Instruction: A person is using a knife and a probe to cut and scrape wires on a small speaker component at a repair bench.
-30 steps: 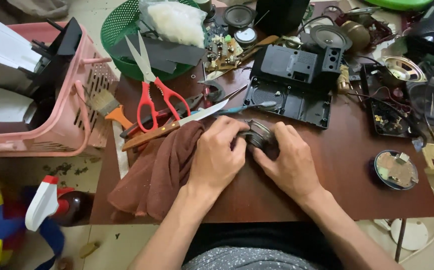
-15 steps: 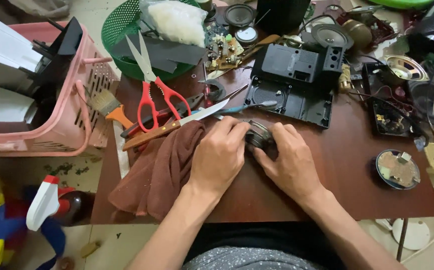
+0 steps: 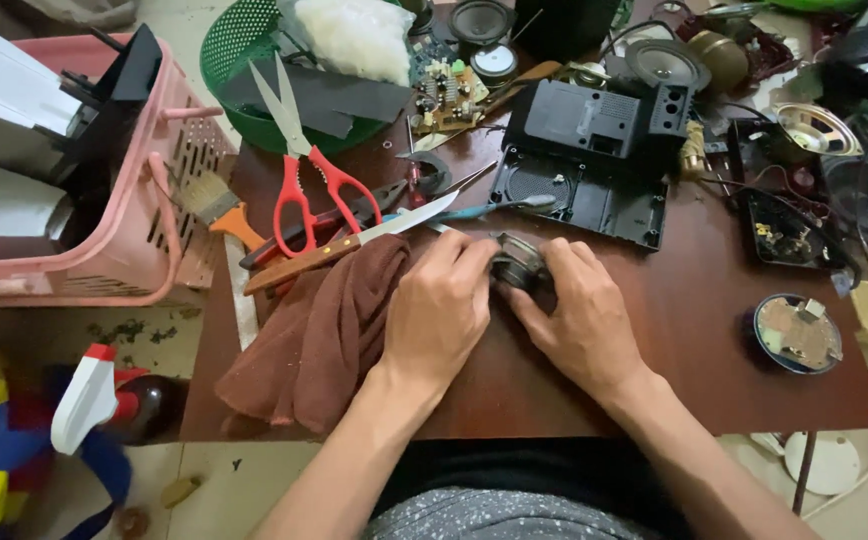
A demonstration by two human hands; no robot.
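Observation:
My left hand (image 3: pixel 439 310) and my right hand (image 3: pixel 579 315) meet over a small round grey metal part (image 3: pixel 520 266), a speaker-like piece, in the middle of the dark red table (image 3: pixel 694 340). Both hands have fingers closed around it, and most of it is hidden under them. My left wrist rests on a brown cloth (image 3: pixel 319 335) lying bunched at the left. Just beyond my left fingers lies a knife with a wooden handle (image 3: pixel 354 243), blade pointing right.
Red-handled scissors (image 3: pixel 304 170) and a paintbrush (image 3: pixel 216 205) lie at the left, by a pink basket (image 3: pixel 149 235). A black plastic casing (image 3: pixel 586 160), a circuit board (image 3: pixel 446 95), a green basket (image 3: pixel 244 50) and loose speakers (image 3: pixel 794 332) crowd the back and right.
Nothing has visibly moved; both hands stay closed on the round part in the same spot.

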